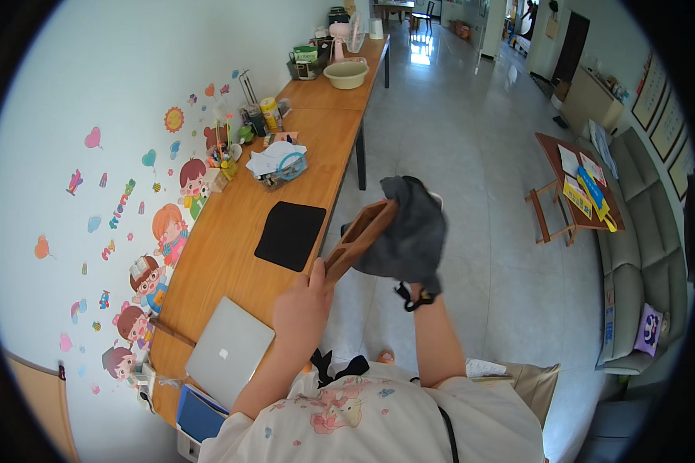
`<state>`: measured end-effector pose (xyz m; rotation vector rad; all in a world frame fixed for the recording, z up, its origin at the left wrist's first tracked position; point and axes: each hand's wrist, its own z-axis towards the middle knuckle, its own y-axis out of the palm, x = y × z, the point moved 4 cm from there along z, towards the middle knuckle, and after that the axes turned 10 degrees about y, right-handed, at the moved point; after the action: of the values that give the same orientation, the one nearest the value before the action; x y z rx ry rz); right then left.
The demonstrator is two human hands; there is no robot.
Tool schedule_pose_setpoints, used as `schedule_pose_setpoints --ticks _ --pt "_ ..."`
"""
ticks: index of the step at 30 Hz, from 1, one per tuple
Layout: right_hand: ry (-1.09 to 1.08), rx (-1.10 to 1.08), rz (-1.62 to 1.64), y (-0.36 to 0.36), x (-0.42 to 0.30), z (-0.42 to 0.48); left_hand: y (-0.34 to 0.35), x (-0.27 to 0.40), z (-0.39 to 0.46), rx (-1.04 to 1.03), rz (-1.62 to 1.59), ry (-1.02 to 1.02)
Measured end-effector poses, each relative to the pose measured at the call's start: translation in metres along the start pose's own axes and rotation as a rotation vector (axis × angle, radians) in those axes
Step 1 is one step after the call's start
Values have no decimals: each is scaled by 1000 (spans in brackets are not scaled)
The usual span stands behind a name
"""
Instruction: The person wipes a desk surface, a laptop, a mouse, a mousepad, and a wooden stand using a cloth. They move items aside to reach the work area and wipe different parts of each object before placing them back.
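Observation:
My left hand (304, 301) grips the near end of a long brown wooden piece (362, 234) with rectangular hollows, held tilted over the gap between desk and floor. A dark grey cloth (411, 231) wraps over my right hand and touches the far end of the wood. My right hand (423, 292) is mostly hidden by the cloth, with only the wrist part showing beside a black band or strap (410, 298). The cloth looks slightly blurred.
On the wooden desk (237, 243) lie a black mat (292, 236), a silver Apple laptop (230, 350) and blue folders (200, 414). Farther along stand a basket of papers (278, 165), pen holders (226, 159), a basin (346, 75) and a pink fan (340, 37). A small folding table (556, 153) and sofa (643, 231) are right.

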<state>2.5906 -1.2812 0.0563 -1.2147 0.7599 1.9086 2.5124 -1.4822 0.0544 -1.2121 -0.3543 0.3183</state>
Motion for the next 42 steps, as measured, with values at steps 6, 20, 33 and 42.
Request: schedule_pose_setpoints --ticks 6,20,33,42 --pt "383 98 784 16 40 -12 -2 17 -5 40 -22 86" --pt "271 14 798 6 47 -13 35 20 -14 -19 -959 -29" --pt "105 -46 690 21 62 -19 24 20 -17 -543 -1967 -304" --pt "158 -33 660 7 50 -26 20 25 -18 -543 -1897 -249"
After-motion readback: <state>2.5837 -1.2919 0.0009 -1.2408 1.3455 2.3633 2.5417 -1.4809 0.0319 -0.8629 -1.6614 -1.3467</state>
